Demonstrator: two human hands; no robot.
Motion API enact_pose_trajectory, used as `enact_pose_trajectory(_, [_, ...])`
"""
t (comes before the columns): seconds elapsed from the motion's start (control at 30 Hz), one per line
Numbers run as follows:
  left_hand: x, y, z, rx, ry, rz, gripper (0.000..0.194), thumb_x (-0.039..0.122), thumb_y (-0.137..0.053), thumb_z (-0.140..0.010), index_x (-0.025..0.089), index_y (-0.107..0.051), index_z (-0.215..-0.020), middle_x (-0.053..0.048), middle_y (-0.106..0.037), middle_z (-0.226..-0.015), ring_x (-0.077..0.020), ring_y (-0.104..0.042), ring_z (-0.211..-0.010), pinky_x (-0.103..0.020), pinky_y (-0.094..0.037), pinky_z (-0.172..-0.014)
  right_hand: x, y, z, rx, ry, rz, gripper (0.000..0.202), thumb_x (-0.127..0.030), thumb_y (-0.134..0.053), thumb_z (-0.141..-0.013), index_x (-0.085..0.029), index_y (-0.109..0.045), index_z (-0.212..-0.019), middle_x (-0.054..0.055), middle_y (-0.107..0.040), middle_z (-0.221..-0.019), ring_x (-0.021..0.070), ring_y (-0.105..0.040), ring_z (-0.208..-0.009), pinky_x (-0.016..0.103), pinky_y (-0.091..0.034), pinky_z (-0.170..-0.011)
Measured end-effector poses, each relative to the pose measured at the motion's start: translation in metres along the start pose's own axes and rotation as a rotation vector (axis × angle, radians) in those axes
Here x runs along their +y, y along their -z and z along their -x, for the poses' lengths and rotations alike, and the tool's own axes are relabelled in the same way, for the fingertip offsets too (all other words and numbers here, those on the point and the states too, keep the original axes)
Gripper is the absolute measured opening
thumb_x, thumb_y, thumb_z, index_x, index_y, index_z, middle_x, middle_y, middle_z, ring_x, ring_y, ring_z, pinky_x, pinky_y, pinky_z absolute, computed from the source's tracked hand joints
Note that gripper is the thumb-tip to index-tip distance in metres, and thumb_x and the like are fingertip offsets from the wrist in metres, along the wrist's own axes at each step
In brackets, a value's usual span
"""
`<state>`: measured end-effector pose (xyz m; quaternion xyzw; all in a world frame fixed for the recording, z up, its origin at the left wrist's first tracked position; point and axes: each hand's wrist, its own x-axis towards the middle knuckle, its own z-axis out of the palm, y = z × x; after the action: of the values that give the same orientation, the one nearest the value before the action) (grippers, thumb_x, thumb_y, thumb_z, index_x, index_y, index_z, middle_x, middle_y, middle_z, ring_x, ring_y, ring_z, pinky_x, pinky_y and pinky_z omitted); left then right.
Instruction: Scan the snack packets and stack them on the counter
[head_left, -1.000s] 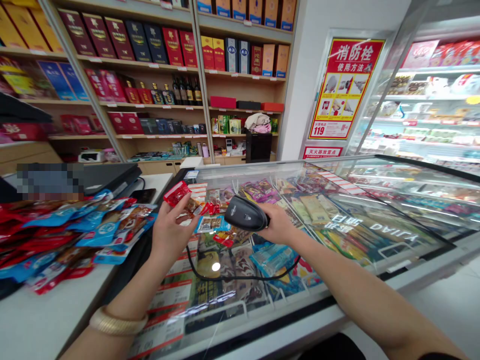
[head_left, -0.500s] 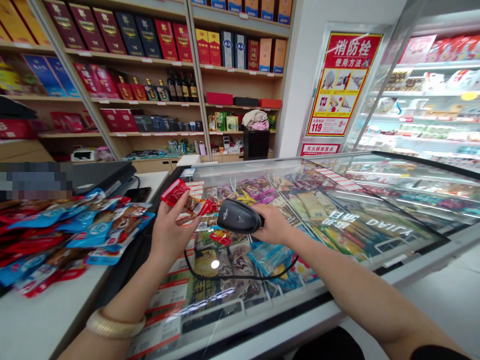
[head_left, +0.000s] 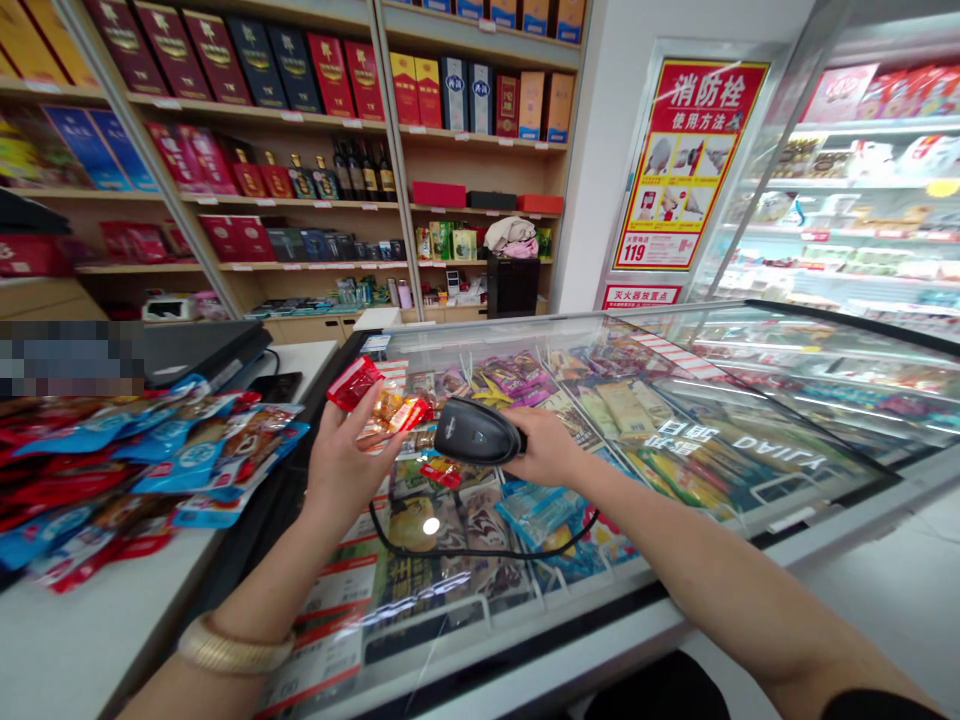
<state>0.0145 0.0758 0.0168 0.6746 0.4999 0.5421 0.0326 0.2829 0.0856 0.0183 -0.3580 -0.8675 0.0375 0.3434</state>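
Observation:
Between the thumb and fingers of my left hand [head_left: 349,455] is a small red snack packet [head_left: 390,405] with a clear window showing brown food. My right hand [head_left: 544,445] grips a black handheld barcode scanner [head_left: 476,432] by its handle, mostly hidden behind the head. The scanner's front points left at the packet, a short gap away. Its black cable [head_left: 465,553] loops below, over the glass lid. Both hands are above a glass-topped chest freezer [head_left: 592,590] full of packaged goods.
On the white counter [head_left: 52,650] at left lies a heap of blue and red snack packets [head_left: 195,455]. Behind it are a phone [head_left: 276,386] and a dark flat device [head_left: 191,350]. Shelves of boxes and bottles [head_left: 364,180] line the back wall; a lit display fridge [head_left: 862,200] stands at right.
The red packet has tilted slightly, and its clear window looks more brightly lit. My left hand has shifted a little; the scanner has barely moved.

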Motion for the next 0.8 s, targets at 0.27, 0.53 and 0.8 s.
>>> enact_pose_trajectory(0.27, [0.006, 0.001, 0.001, -0.009, 0.037, 0.020, 0.058, 0.034, -0.071, -0.074, 0.025, -0.060, -0.130, -0.011, -0.049, -0.132, -0.0155, -0.067, -0.085, -0.031, -0.062, -0.077, 0.001, -0.001, 0.001, 0.036, 0.005, -0.037, 0.026, -0.038, -0.073, -0.073, -0.021, -0.065, -0.092, 0.006, -0.071, -0.085, 0.0225, -0.067, -0.079, 0.028, -0.048, -0.069])
enact_pose_trajectory(0.53, [0.017, 0.046, -0.016, 0.104, -0.063, -0.308, 0.038, 0.031, -0.057, -0.083, 0.025, -0.067, -0.119, -0.005, -0.060, -0.096, -0.0159, -0.063, -0.075, -0.032, -0.055, -0.082, 0.005, 0.001, 0.001, 0.066, 0.006, -0.061, 0.025, -0.033, -0.070, -0.073, -0.019, -0.066, -0.094, 0.007, -0.072, -0.087, 0.0236, -0.067, -0.079, 0.030, -0.048, -0.069])
enact_pose_trajectory(0.8, [0.001, 0.153, -0.060, 0.164, -0.075, -0.603, 0.036, 0.032, -0.048, -0.078, 0.026, -0.068, -0.107, -0.007, -0.062, -0.113, -0.0338, -0.055, -0.115, -0.052, -0.044, -0.096, 0.006, 0.002, 0.000, 0.134, 0.019, -0.053, 0.027, -0.037, -0.071, -0.075, -0.019, -0.068, -0.094, 0.006, -0.072, -0.083, 0.0216, -0.067, -0.074, 0.028, -0.047, -0.067])
